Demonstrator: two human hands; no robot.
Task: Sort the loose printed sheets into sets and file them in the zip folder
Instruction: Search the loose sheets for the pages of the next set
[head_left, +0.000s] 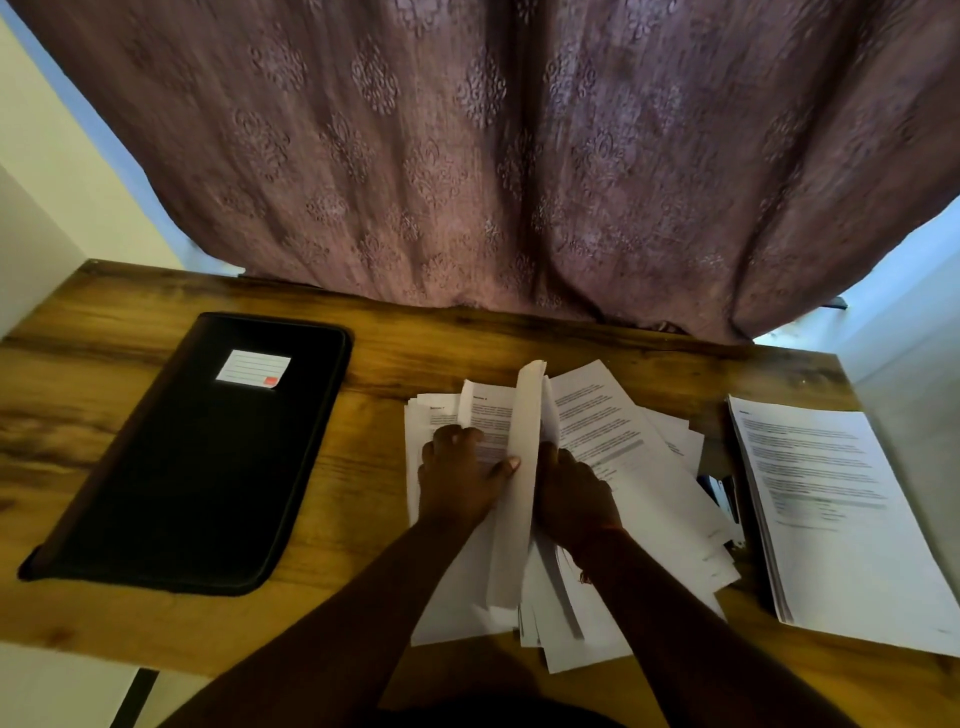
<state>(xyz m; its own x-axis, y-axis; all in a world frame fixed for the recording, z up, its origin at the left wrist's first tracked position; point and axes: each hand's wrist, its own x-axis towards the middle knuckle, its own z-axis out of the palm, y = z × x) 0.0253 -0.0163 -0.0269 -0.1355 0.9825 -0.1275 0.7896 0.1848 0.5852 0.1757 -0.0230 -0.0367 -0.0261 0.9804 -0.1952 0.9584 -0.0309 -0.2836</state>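
A messy pile of loose printed sheets (628, 447) lies at the middle of the wooden desk (363, 467). One sheet (524, 467) stands up on edge between my hands. My left hand (460, 480) rests flat on the left part of the pile, its thumb touching the raised sheet. My right hand (574, 491) grips the raised sheet from the right side. A neat stack of printed sheets (841, 519) lies at the right end of the desk. The black zip folder (202, 457), closed, with a white label, lies on the left.
A purple patterned curtain (493, 156) hangs over the desk's far edge. Small dark objects, perhaps clips or pens (724, 493), lie between the loose pile and the neat stack. A pale wall borders the desk on the left.
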